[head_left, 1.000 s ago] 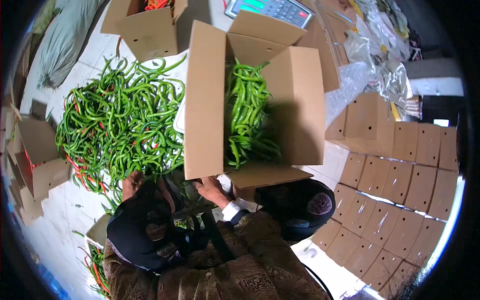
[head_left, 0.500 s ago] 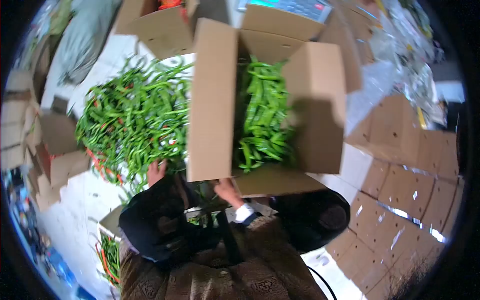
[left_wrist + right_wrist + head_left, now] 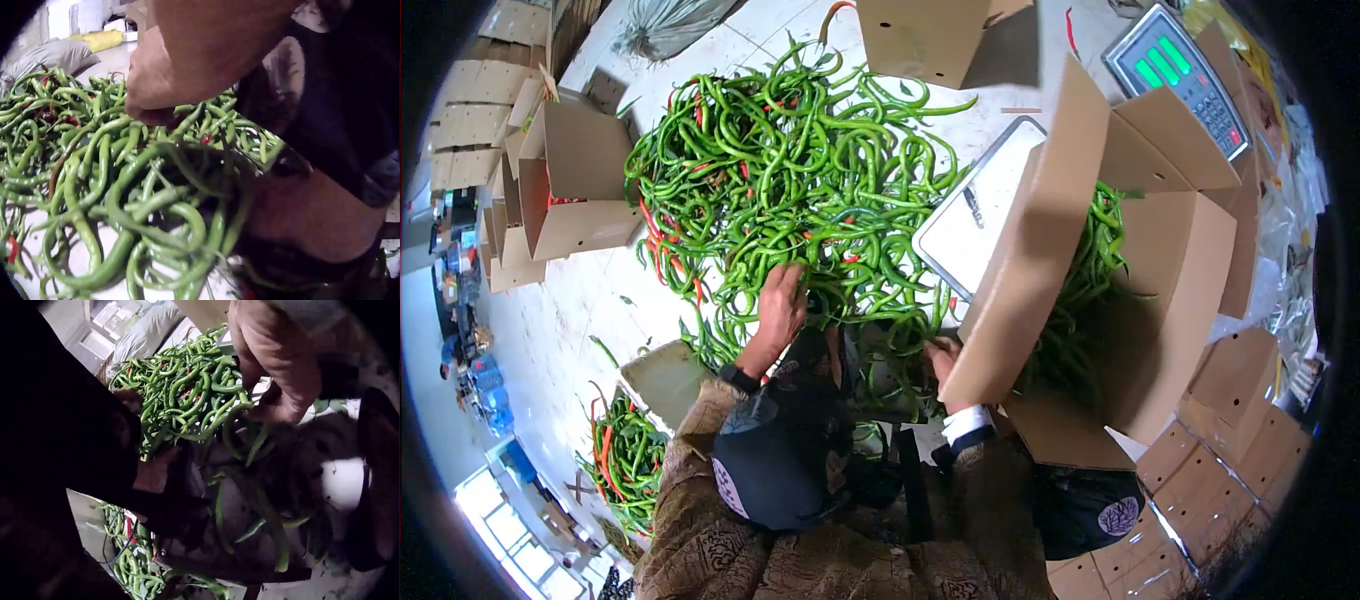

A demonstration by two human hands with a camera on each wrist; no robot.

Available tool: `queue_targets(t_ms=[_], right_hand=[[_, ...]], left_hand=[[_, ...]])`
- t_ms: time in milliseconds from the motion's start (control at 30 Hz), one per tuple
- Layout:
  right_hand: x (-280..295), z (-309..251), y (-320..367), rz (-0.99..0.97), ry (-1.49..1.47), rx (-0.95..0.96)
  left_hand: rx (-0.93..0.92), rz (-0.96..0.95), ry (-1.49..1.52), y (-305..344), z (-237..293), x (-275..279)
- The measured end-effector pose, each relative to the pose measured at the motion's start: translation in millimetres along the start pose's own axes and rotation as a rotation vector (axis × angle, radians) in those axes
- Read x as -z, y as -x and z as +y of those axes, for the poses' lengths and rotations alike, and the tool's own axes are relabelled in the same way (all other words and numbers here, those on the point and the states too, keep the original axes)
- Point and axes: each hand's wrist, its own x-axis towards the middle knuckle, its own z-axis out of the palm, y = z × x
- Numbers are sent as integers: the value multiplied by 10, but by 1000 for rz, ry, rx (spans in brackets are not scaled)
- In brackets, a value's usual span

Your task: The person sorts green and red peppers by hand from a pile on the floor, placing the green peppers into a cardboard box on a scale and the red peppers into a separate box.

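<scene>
My left hand (image 3: 780,308) is at the near edge of a heap of green chili peppers (image 3: 800,180). In the left wrist view, that hand (image 3: 150,81) bends down over the peppers, its fingertips hidden. The right hand (image 3: 943,360) is beside the near corner of a cardboard box (image 3: 1040,240), partly covered by its flap. In the right wrist view, thumb and fingers of the right hand (image 3: 275,369) pinch the end of a green chili pepper (image 3: 234,428). Loose peppers (image 3: 895,365) lie between the hands, over the shaded space at my knees.
Green chili peppers (image 3: 1100,235) partly fill the cardboard box, which stands beside a white scale plate (image 3: 970,215). Behind is the scale's display (image 3: 1175,75). A white container (image 3: 665,380) and another pepper pile (image 3: 628,460) are at left. Stacked boxes (image 3: 1200,480) line the right.
The head view has swung left, so the box appears farther right. My left hand has moved forward onto the heap's near edge. The right hand stays beside the box corner.
</scene>
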Motion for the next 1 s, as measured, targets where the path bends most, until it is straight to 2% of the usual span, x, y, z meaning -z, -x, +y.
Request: queue_targets(t_ms=[33,67,133,167,200,233,267,300,400,433,467,533,600,667,733,767,833,1000], right_hand=[[-57,456,-254,197,271,362],[-68,478,-313,203,282,360],[-118,476,-358,462,482,370],[-110,536,-387,591,581,373],[-88,588,-422,598,588,363],[-67,598,-465,590,451,223],[-40,627,-483,579,313,83],[7,671,-479,582,317,72],[-60,17,-186,374,293,-137],[-187,202,-222,647,550,202],[-177,248,-262,646,554,196],[-140,246,-348,419,844,222],[-250,95,-313,380,829,167],[-367,-297,-113,330,892,0],[-338,-173,-248,373,879,65],[-300,-83,-349,372,824,134],[-309,-111,-394,387,720,223],[-484,-277,-386,358,750,256]], left_hand=[[-83,48,-12,-176,35,-57],[-78,49,-1,-360,79,-125],[-188,44,-192,-623,122,-265],[-186,36,-179,-667,4,-388],[-80,-67,-270,-684,-167,-550],[24,-169,-363,-734,-200,-573],[-52,-95,-382,-747,-259,-548],[-26,-49,-299,-706,-324,-496],[0,153,-94,-607,-448,-132],[19,123,1,-559,-446,33],[37,91,98,-515,-395,190],[83,-14,279,-389,-160,325],[-106,-269,217,-313,-14,264],[-155,-412,116,-115,48,-147],[-416,-364,-156,-96,181,-511],[-421,-367,-149,-60,176,-718],[-423,-406,-363,17,94,-1058],[-300,-489,-427,111,45,-1139]])
